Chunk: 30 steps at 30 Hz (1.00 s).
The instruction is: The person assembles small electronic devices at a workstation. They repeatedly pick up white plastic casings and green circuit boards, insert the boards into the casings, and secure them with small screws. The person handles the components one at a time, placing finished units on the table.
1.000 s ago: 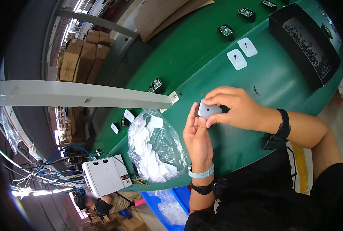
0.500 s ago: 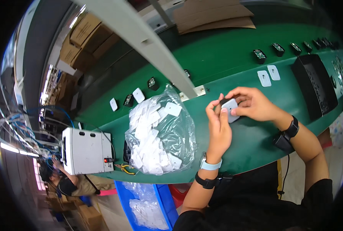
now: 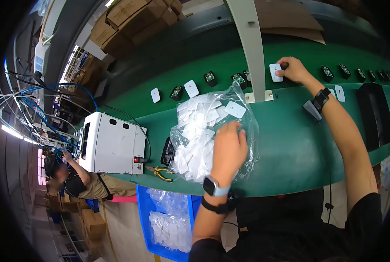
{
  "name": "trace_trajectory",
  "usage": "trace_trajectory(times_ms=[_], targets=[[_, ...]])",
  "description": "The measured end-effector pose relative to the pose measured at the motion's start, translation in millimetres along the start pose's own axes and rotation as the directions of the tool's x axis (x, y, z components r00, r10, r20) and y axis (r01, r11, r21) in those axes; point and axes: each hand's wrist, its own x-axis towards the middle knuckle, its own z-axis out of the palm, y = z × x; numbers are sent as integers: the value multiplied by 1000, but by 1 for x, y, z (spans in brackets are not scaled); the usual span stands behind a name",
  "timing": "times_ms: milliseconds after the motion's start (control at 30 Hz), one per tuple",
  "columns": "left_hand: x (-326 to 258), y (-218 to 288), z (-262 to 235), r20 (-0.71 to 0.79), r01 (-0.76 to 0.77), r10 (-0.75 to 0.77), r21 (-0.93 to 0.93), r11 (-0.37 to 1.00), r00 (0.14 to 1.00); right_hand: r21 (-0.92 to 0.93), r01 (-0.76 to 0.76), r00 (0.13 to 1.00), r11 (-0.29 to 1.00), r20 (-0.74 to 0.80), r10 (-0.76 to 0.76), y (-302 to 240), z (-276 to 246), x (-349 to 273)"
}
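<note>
— Head view first: what does your right hand (image 3: 293, 69) have?

— My right arm is stretched out across the green worktop (image 3: 291, 148), and my grip there is closed on a small white cover (image 3: 275, 72), fingers along its right edge. The piece lies at the far side of the belt, just right of the pale upright post (image 3: 252, 48) and in line with the row of small black parts (image 3: 210, 78) and other white covers (image 3: 191, 88).

— And your left hand (image 3: 229, 150)?

— It's down on the clear plastic bag (image 3: 206, 131) of white covers, fingers bent into the bag's opening near its top right. I cannot tell whether that grip has closed on a piece inside; the back of my hand hides the fingertips.

— Where is the bag?

— Near my edge of the worktop, left of centre, just right of a white box-shaped device (image 3: 112, 144). Yellow-handled pliers (image 3: 162, 173) lie between the device and the bag at the worktop's edge.

— Anything else nearby?

— A blue bin (image 3: 149, 227) with more bagged white pieces sits below the worktop. A dark tray (image 3: 374, 113) lies at the right end, beyond my right forearm. Another person (image 3: 72, 174) is crouched on the far left, beside the device.
</note>
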Motion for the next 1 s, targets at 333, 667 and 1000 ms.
trace_trajectory(times_ms=[333,667,1000], targets=[[98,-37,55,61,194,-251,475,859,966,-199,274,934,941,-177,-310,-21,-11,-37],[110,-10,58,58,172,-267,628,758,962,113,123,987,986,-119,-110,14,-145,-170],[94,-14,64,-13,78,-85,554,829,996,68,23,996,997,88,-28,57,-144,-252]])
